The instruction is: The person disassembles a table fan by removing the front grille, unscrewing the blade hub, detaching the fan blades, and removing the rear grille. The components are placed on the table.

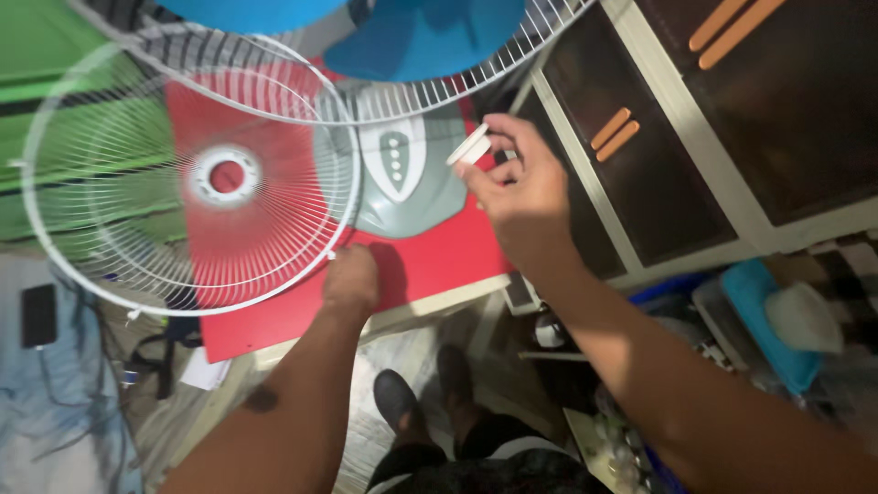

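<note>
My left hand [350,279] grips the rim of a loose white wire fan guard [119,174], holding it tilted over a red table top [430,261]. My right hand [523,187] is raised above the table and pinches a small white plastic cap [468,146] between thumb and fingers. Behind the loose guard stands a fan with blue blades [416,37] inside its rear white guard [302,96]. The fan's grey base [402,174], with a row of buttons, rests on the red table.
A dark cabinet with orange handles [613,133] stands to the right. A blue tray with a white bowl [800,316] lies at lower right. A black phone [38,314] rests on light fabric at left. My feet in dark shoes [412,398] show below the table edge.
</note>
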